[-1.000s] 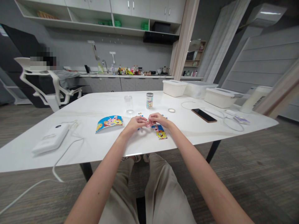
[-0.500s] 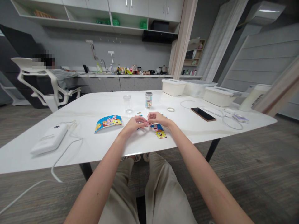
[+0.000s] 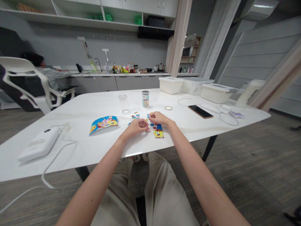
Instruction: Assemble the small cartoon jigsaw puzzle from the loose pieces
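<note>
My left hand (image 3: 137, 126) and my right hand (image 3: 158, 118) rest close together on the white table (image 3: 94, 147), fingers curled over small jigsaw pieces. A partly joined piece of cartoon puzzle (image 3: 158, 132) lies just below my right hand. Loose puzzle pieces (image 3: 134, 115) are scattered behind my hands. My left fingers pinch something small that I cannot make out; my right fingers press on pieces at the puzzle's top edge. A curled cartoon picture card (image 3: 103, 123) lies to the left of my left hand.
A clear cup (image 3: 123, 103), a small jar (image 3: 145, 99) and its lid (image 3: 168, 108) stand behind the puzzle. A phone (image 3: 200, 111), cables and white lidded boxes (image 3: 170, 84) fill the right side. A white device (image 3: 39, 144) with a cable lies left. A person sits far left.
My hands have lowered onto the table and parted slightly, my right hand now on the puzzle's top edge. The camera has turned a little to the right.
</note>
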Motion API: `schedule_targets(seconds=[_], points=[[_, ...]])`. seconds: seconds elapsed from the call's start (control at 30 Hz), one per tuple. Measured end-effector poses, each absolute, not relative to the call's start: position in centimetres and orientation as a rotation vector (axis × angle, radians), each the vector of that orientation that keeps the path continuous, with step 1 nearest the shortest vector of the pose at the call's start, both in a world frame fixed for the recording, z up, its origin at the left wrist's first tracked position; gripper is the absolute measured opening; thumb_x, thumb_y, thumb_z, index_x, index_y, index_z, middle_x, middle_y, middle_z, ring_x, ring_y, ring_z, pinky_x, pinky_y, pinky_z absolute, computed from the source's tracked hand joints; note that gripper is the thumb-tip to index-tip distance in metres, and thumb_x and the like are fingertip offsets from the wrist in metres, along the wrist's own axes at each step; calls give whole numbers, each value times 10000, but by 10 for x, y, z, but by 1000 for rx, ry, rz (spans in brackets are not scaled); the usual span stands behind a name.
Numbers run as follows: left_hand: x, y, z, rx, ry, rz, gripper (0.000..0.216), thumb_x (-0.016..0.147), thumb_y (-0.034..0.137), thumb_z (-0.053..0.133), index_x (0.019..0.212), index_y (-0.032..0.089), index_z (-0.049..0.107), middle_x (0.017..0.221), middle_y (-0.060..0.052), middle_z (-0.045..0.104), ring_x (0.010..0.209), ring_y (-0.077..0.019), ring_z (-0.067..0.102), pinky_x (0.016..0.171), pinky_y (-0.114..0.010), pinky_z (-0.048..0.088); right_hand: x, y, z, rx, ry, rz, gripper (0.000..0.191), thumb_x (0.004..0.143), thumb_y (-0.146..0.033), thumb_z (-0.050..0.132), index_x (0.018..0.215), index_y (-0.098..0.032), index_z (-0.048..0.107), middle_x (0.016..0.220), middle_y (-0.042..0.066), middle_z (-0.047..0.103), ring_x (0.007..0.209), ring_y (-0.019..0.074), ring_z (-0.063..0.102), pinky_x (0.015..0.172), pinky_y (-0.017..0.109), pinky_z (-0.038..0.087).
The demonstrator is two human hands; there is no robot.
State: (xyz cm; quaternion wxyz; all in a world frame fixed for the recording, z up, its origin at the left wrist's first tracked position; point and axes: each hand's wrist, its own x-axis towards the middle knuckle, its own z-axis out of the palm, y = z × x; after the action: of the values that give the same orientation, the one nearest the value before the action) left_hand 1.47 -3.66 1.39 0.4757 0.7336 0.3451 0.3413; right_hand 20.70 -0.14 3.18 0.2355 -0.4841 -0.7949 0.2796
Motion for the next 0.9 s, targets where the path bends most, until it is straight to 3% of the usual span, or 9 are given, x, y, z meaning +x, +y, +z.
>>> schedule_targets(seconds=[0.17,0.33,0.67,0.9], points=[[17,-38,13,1833,805,841,254,666,274,768,828,137,630,734,-74,745,727,-197,718,735,-333,554,206,-2,32,-1268,-2188,808,146,783,-192,498,639,-172,517,460,-52,543,423,86,492,471,192,357],[18,-39,14,1824,800,847,197,683,238,745,813,144,632,718,-60,741,704,-176,710,738,-323,555,208,-5,38,-1363,-2158,780,196,751,-155,462,557,-182,466,420,-51,498,370,77,414,451,207,336],[19,-41,13,1899,851,832,96,712,153,682,794,143,632,691,-46,730,688,-158,696,709,-281,532,204,-7,35,-1424,-2298,727,182,712,-133,465,540,-176,505,456,-4,550,476,120,508,538,238,364],[21,-41,12,1873,836,846,109,710,117,674,800,148,623,687,-34,722,691,-148,691,711,-272,522,203,-11,37,-1436,-2290,671,207,737,-145,478,533,-184,490,455,-4,545,468,120,483,549,253,356]])
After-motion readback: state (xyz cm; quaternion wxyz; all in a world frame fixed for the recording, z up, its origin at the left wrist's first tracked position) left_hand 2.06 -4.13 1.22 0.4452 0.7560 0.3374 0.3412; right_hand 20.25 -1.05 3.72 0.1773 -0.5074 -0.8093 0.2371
